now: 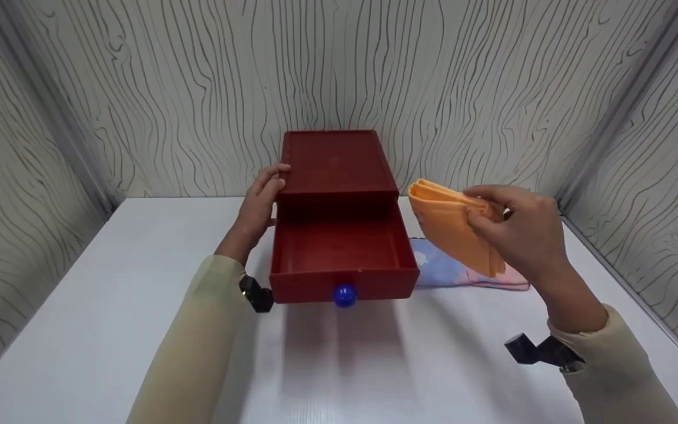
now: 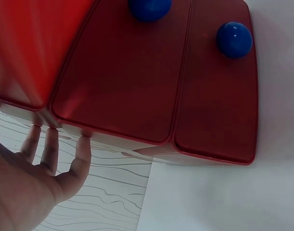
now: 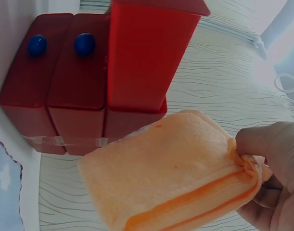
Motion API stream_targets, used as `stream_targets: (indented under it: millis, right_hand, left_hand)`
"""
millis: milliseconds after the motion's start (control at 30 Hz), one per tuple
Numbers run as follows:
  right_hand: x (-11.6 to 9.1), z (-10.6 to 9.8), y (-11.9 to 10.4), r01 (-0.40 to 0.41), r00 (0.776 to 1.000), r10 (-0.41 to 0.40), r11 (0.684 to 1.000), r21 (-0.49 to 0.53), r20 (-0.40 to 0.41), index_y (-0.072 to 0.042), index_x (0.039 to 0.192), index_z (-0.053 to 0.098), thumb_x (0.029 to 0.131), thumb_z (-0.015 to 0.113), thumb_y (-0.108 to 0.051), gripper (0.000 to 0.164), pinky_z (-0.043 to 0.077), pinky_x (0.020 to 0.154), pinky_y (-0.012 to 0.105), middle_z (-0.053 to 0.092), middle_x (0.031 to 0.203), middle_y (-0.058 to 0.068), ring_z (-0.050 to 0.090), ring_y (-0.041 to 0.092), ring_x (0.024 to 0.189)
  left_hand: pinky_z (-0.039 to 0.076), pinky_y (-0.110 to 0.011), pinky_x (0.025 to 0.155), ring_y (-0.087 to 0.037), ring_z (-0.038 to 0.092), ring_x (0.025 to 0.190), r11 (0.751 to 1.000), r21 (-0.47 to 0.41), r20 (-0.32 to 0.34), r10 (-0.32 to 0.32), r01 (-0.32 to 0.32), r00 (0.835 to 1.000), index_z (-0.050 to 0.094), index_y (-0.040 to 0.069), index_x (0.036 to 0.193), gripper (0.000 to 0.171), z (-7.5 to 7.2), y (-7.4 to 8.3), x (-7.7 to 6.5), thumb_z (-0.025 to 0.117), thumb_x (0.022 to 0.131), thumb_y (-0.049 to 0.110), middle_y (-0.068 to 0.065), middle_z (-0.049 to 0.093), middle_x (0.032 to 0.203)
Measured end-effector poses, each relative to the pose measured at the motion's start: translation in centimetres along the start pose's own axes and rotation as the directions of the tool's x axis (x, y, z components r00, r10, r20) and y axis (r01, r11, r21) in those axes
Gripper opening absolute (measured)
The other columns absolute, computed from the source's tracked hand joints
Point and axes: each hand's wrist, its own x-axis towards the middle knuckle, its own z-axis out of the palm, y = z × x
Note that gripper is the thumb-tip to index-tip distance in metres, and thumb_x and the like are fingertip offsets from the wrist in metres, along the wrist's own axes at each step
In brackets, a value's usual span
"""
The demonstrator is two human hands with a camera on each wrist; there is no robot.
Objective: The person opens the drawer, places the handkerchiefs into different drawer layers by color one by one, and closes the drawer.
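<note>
Lab-like booth — white panels with dark wood-grain lines point(image 1: 198, 88) behind and beside smooth white tabletop point(image 1: 80, 306), straight grey posts point(image 1: 55, 112) at its far corners.

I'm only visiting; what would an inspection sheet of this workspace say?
Surface: white table.
Job's things: red three-drawer unit, top drawer pulled out; folded orange cloth, held up; blue-and-pink cloth, folded on the table right of the unit.
Clutter: nothing seen.
Hands: left hand touches the unit's left side; right hand pinches the orange cloth.
Cables: thin white loop, possibly a cable, at the right wrist view's edge.
Surroundings: wood-patterned panels on three sides.
</note>
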Motion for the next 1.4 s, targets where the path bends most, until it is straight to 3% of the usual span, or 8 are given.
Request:
stream_targets:
  millis: [300, 633, 900, 1133, 1400]
  right_hand:
    - [1.5, -0.3, -2.2, 0.011, 0.997, -0.007, 0.999, 0.051, -0.073, -0.004, 0.100, 0.075, 0.080, 0.072, -0.006, 0.020, 0.037, 0.052, 0.007, 0.073, 0.088, 0.009, 0.050, 0.010, 0.063]
    - [2.8, -0.4, -4.2, 0.081, 0.988, -0.066, 0.991, 0.109, -0.138, -0.005, 0.098, 0.076, 0.080, 0.073, -0.006, 0.018, 0.036, 0.051, 0.010, 0.074, 0.089, 0.008, 0.048, 0.007, 0.061]
    - [3.2, -0.4, -5.4, 0.101, 0.978, -0.065, 0.979, 0.176, -0.197, -0.004, 0.100, 0.076, 0.081, 0.072, -0.004, 0.019, 0.045, 0.061, 0.007, 0.074, 0.094, 0.009, 0.058, -0.003, 0.077]
    - [3.5, 0.2, -6.7, 0.173, 0.968, -0.132, 0.967, 0.188, -0.215, -0.004, 0.099, 0.075, 0.081, 0.074, -0.005, 0.018, 0.047, 0.062, 0.010, 0.075, 0.094, 0.008, 0.062, 0.006, 0.076]
    - [3.0, 2.1, -8.1, 0.265, 0.951, -0.206, 0.927, 0.266, -0.230, -0.007, 0.096, 0.076, 0.078, 0.073, 0.002, 0.020, 0.046, 0.061, 0.012, 0.074, 0.086, 0.007, 0.054, 0.009, 0.065]
  left_hand:
    - [0.051, -0.053, 0.085, -0.025, 0.049, 0.127, 1.000, 0.004, -0.001, -0.002, 0.002, 1.000, 0.044, 0.027, 0.137, 0.037, -0.2, -0.1, 0.0, 0.035, 0.101, 0.031, -0.003, 0.038, 0.150]
    - [0.051, -0.052, 0.082, -0.025, 0.050, 0.123, 1.000, -0.003, -0.013, -0.006, 0.006, 1.000, 0.044, 0.025, 0.137, 0.038, -0.2, -0.3, 0.2, 0.034, 0.101, 0.029, -0.004, 0.039, 0.149]
    - [0.052, -0.051, 0.080, -0.027, 0.051, 0.119, 1.000, 0.016, -0.025, -0.001, 0.001, 1.000, 0.045, 0.025, 0.137, 0.038, -0.1, -0.3, 0.2, 0.035, 0.100, 0.028, -0.005, 0.040, 0.148]
    - [0.053, -0.050, 0.078, -0.025, 0.052, 0.117, 1.000, 0.019, -0.035, 0.009, -0.009, 0.999, 0.046, 0.028, 0.134, 0.036, 0.0, -0.4, 0.4, 0.035, 0.100, 0.028, -0.003, 0.042, 0.146]
    - [0.052, -0.051, 0.079, -0.026, 0.052, 0.118, 1.000, 0.023, -0.033, 0.004, -0.003, 0.999, 0.046, 0.027, 0.135, 0.037, 0.0, -0.5, 0.5, 0.035, 0.100, 0.028, -0.004, 0.040, 0.147]
